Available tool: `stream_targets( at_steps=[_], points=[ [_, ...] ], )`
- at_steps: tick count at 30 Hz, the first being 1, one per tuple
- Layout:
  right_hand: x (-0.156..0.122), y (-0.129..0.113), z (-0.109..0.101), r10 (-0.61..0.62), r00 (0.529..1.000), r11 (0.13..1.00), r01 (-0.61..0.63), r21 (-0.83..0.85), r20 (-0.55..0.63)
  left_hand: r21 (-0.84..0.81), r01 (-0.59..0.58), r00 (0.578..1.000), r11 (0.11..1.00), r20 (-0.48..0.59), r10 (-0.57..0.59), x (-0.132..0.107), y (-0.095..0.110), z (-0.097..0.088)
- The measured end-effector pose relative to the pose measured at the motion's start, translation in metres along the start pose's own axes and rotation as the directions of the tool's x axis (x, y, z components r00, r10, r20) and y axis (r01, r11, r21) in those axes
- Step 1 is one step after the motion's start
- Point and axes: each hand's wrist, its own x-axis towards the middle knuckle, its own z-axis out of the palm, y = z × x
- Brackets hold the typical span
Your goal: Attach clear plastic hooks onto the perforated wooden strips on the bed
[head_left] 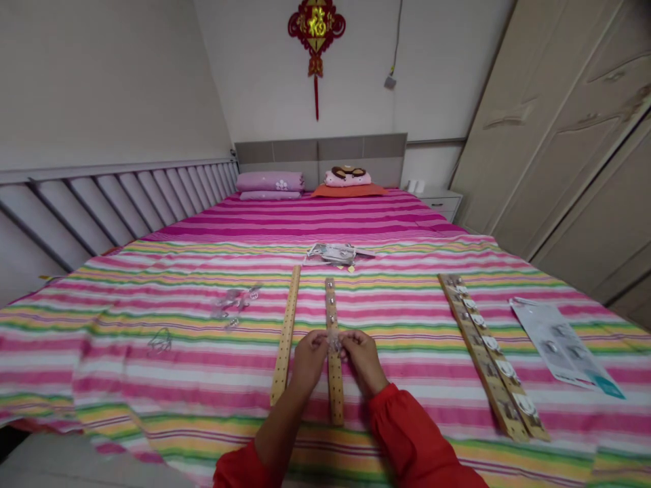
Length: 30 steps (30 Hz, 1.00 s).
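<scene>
Red sleeves (414,430) cross the striped bed (407,393) by its near edge; the left hand (309,356) and right hand (363,357) pinch a small, blurred transparent piece (333,341) over a holed wooden strip (336,393). A second strip (286,332) lies beside it, toward the left edge. Beyond sit a plastic bag (330,255) and, at the far edge, pillows (264,181).

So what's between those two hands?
In the head view, what looks like a small clear packet sits between the left hand and right hand, over a wooden strip.
</scene>
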Motion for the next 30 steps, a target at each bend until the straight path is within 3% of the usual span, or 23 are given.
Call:
stream_targets(
  at_steps=[9, 25, 30],
  points=[
    [0.018, 0.009, 0.000, 0.014, 0.999, 0.999, -0.016, -0.039, -0.049, -0.078, 0.093, 0.995, 0.993, -0.018, -0.095, 0.022, -0.028, 0.010],
    [0.019, 0.015, -0.001, 0.006, 0.999, 0.997, -0.010, -0.076, -0.052, -0.030, 0.067, 0.997, 0.997, -0.039, -0.068, 0.024, -0.029, 0.013],
    [0.019, 0.015, 0.000, 0.004, 0.999, 0.996, -0.008, -0.087, -0.053, 0.027, 0.055, 0.995, 0.998, -0.091, -0.052, 0.023, -0.031, 0.012]
  ],
)
